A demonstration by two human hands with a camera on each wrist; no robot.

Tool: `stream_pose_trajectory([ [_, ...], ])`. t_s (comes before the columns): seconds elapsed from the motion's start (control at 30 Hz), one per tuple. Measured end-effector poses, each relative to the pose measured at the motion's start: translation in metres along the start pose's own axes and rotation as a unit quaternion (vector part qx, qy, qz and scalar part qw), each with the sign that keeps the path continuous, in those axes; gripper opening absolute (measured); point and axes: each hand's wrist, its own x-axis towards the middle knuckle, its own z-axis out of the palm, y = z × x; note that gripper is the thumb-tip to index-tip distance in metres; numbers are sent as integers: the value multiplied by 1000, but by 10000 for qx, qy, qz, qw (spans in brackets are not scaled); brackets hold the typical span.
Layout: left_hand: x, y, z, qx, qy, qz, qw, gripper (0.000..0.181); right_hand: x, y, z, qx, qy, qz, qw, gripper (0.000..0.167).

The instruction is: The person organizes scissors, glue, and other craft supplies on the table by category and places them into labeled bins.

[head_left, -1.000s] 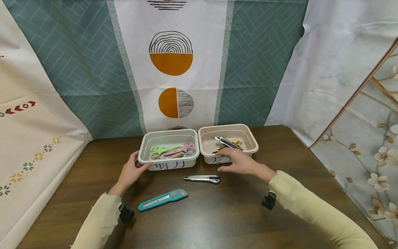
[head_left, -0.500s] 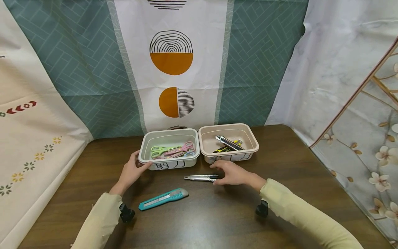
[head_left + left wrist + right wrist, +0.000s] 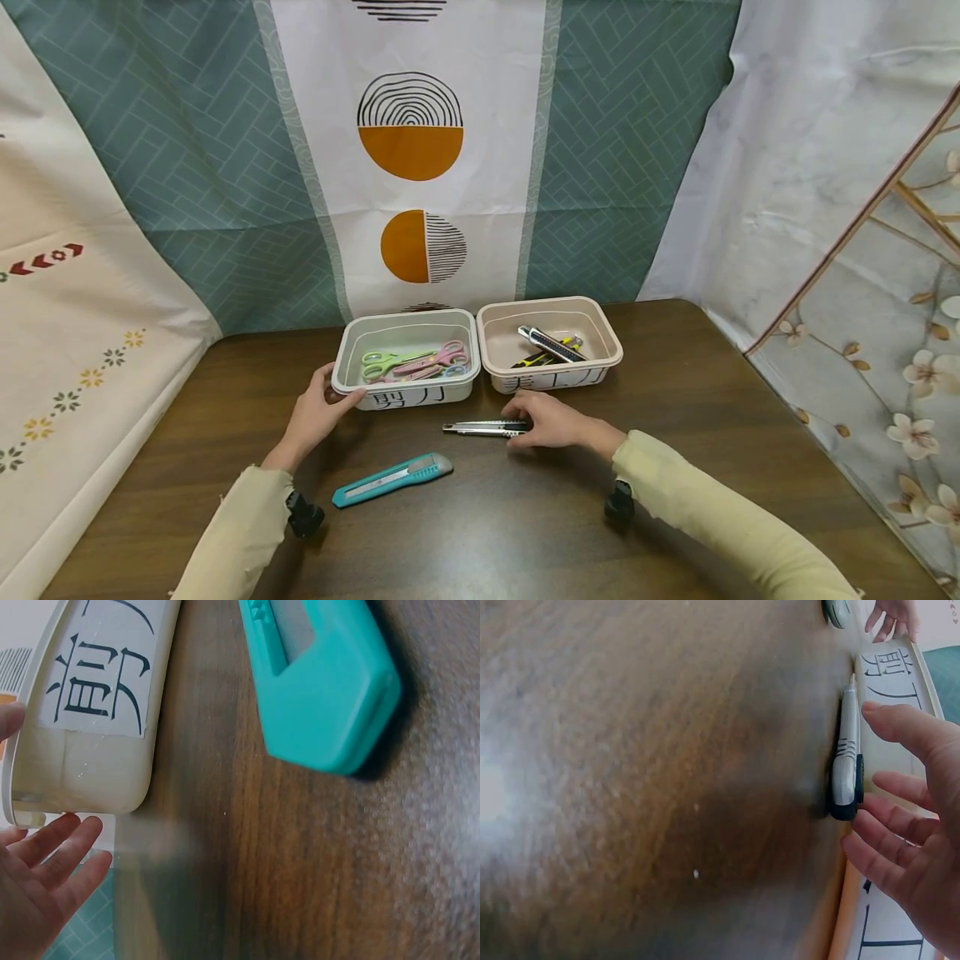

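My left hand (image 3: 311, 421) grips the left front corner of a pale plastic box (image 3: 408, 398) holding several scissors (image 3: 416, 363). The thumb rests on the front rim and the fingers lie along the left side. My right hand (image 3: 551, 421) is at the right end of a silver utility knife (image 3: 480, 428) lying on the table. In the right wrist view, its thumb and fingers are spread beside the knife (image 3: 846, 765), and no grip on it shows. Left of that, a teal utility knife (image 3: 393, 481) lies flat and slanted, near my left wrist.
A beige plastic box (image 3: 600, 333) stands against the scissors box on its right, with several utility knives (image 3: 553, 346) inside. Both boxes bear written front labels. The wooden table (image 3: 510, 533) meets a patterned cloth backdrop (image 3: 450, 192) behind the boxes.
My right hand has come from the beige box's front edge down and left to the silver utility knife. My left hand stays at the scissors box.
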Motion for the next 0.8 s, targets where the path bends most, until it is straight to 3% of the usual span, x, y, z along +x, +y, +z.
stream_pose_trajectory([
  [0.43, -1, 1, 0, -73, -47, -10, 10000, 76, 4, 1, 7, -190, -204, 296, 9992, 32],
  [0.8, 0, 0, 0, -21, -26, -32, 10000, 77, 4, 5, 11, -229, -110, 73, 9997, 22],
])
